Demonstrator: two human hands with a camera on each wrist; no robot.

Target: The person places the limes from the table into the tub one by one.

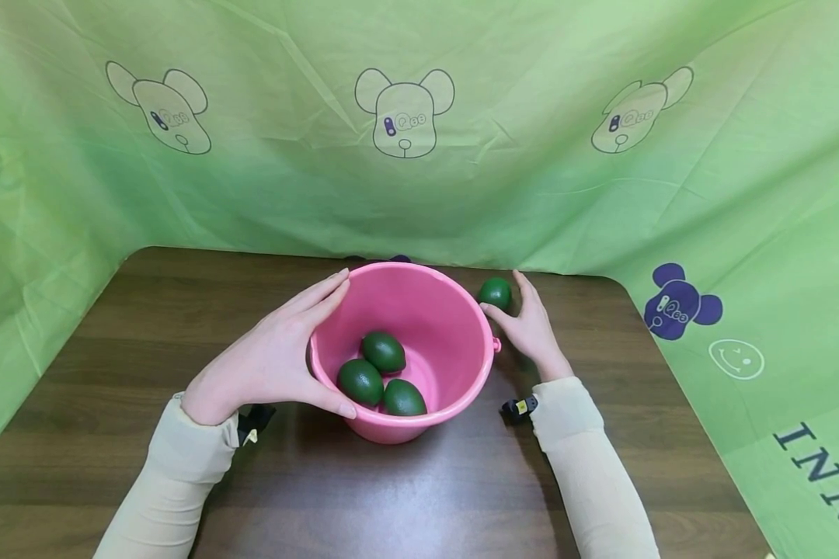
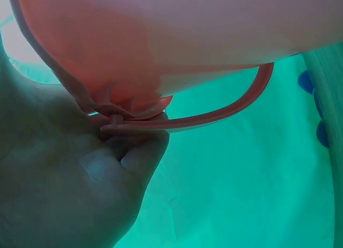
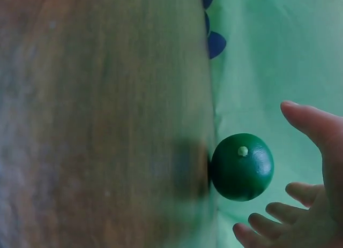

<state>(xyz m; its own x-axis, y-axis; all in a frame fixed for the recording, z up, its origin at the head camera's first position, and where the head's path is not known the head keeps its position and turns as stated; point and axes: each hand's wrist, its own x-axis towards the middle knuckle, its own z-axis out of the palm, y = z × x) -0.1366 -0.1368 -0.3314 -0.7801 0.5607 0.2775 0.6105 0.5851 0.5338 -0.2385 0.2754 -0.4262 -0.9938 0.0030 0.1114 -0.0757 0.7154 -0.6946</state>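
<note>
A pink bucket stands upright on the table with three dark green limes in its bottom. My left hand holds the bucket's left side, thumb at the near rim and fingers at the far rim. In the left wrist view the pink handle hangs from its mount beside the fingers. Another lime, with a pale stem nub, rests on the table behind and right of the bucket. Around it my right hand spreads its thumb and fingers; the right wrist view shows a gap between them and the lime.
The brown wooden table ends at a green cloth backdrop printed with bear heads, which rises behind and along both sides. Dark wrist cameras sit at both cuffs.
</note>
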